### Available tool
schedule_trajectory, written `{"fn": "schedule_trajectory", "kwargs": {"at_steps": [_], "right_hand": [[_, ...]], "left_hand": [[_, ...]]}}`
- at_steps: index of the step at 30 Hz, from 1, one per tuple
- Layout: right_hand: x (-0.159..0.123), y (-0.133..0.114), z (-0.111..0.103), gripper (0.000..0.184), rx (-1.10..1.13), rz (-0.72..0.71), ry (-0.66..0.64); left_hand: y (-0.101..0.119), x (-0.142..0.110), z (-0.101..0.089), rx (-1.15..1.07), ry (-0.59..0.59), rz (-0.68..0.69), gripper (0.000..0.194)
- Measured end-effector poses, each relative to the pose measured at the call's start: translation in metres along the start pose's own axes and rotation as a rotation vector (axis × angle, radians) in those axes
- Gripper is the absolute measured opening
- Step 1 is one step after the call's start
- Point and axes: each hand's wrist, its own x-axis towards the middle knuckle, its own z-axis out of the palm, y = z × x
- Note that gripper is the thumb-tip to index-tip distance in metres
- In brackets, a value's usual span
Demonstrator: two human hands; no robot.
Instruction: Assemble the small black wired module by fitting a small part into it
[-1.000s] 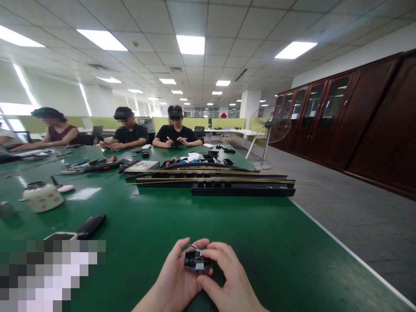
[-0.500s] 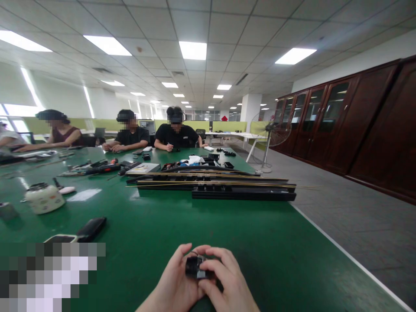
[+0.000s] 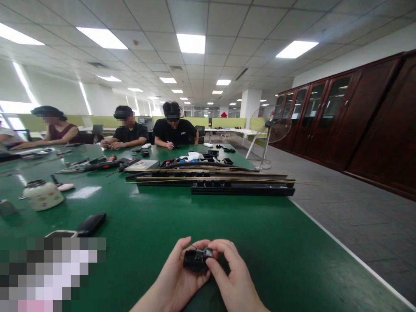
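A small black part with a metal clip (image 3: pixel 195 259) sits between both my hands, low in the middle of the view, just above the green table (image 3: pixel 266 242). My left hand (image 3: pixel 175 279) cups it from below and the left, fingers curled around it. My right hand (image 3: pixel 231 277) pinches its right end with thumb and forefinger. The underside of the part is hidden by my fingers.
Long black rails with thin brass rods (image 3: pixel 221 182) lie across the table ahead. A white jar (image 3: pixel 43 195), a black case (image 3: pixel 91 224) and tools (image 3: pixel 94 164) lie to the left. Three people sit at the far end. The table's right edge (image 3: pixel 344 251) borders the grey floor.
The part has turned in my hands: its metal clip stood up a second ago and now lies toward the right fingers. Both hands stayed at the same spot.
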Motion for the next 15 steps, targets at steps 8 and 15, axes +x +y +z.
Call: {"fn": "schedule_trajectory", "kwargs": {"at_steps": [8, 15], "right_hand": [[0.0, 0.012, 0.003, 0.025, 0.121, 0.256, 0.186], [0.002, 0.021, 0.004, 0.033, 0.198, 0.346, 0.233]], "left_hand": [[0.001, 0.001, -0.002, 0.049, 0.027, -0.008, 0.033], [0.002, -0.001, -0.001, 0.059, 0.032, -0.009, 0.036]]}}
